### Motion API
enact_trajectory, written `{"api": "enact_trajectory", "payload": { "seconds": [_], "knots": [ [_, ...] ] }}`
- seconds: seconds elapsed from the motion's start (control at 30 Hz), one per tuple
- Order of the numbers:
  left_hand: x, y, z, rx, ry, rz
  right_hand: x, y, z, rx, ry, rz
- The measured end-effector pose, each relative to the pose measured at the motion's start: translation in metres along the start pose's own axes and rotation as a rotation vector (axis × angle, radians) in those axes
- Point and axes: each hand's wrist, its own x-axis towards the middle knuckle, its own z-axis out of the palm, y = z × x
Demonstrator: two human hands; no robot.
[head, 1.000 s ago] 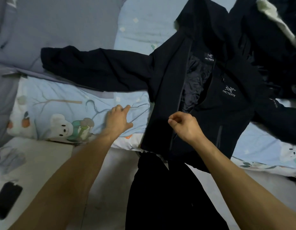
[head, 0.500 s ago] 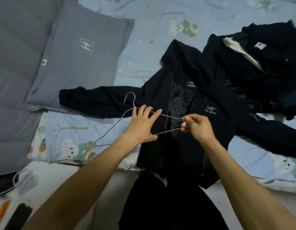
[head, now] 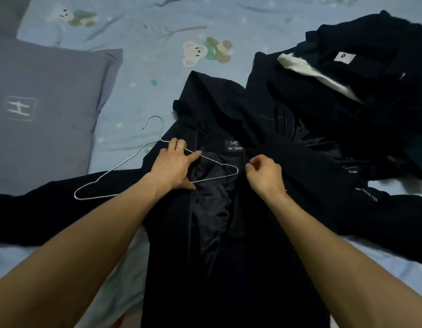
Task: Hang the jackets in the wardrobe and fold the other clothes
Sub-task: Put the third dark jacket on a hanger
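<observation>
Step in hand: getting the hanger (head: 158, 169) into the jacket (head: 228, 233). The jacket lies front-up and unzipped on the bed (head: 139, 74), lining showing, one sleeve spread to each side.

Left hand (head: 174, 169) holds the hanger at the middle: fingers over the upper wire, thumb near the bottom bar. The hanger's right tip sits over the open lining just below the collar label; its left end and hook stick out over the left sleeve and the bed sheet.

Right hand (head: 264, 174) is curled, pinching at the jacket's right front edge just beside the hanger tip. Looks like it holds the fabric edge, but dark on dark, so not certain.

Next move, by my read: lift that front edge, slide the right tip into the right shoulder, then work the left shoulder over the other end. The wire is thin and may snag the lining.

Hard to see:
- jacket hem cut off at the bottom of the frame
- clothes pile (head: 347, 74) at upper right is a dark heap with a white piece; can't count the items
- grey pillow (head: 46, 110) cut off at left
- no wardrobe in view
</observation>
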Motion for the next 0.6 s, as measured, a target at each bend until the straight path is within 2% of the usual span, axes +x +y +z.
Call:
{"api": "enact_trajectory", "payload": {
  "seconds": [0.1,0.17,0.3,0.4,0.47,0.6],
  "knots": [
    [0.049,0.016,0.024,0.013,-0.017,0.017,0.04,0.024,0.021,-0.28,-0.029,-0.068],
    [0.077,0.027,0.037,0.023,-0.032,0.043,0.059,0.04,0.034,-0.425,-0.046,-0.034],
    [0.099,0.03,0.045,-0.005,-0.057,0.101,0.072,0.055,0.046,-0.492,-0.043,0.052],
    [0.101,0.027,0.043,-0.005,-0.085,0.135,0.076,0.054,0.039,-0.542,-0.115,0.076],
    [0.098,0.025,0.041,-0.003,-0.102,0.137,0.077,0.05,0.03,-0.449,-0.091,0.072],
    [0.098,0.027,0.033,-0.03,-0.144,0.16,0.066,0.052,0.015,0.09,-0.042,0.004]
  ]
}}
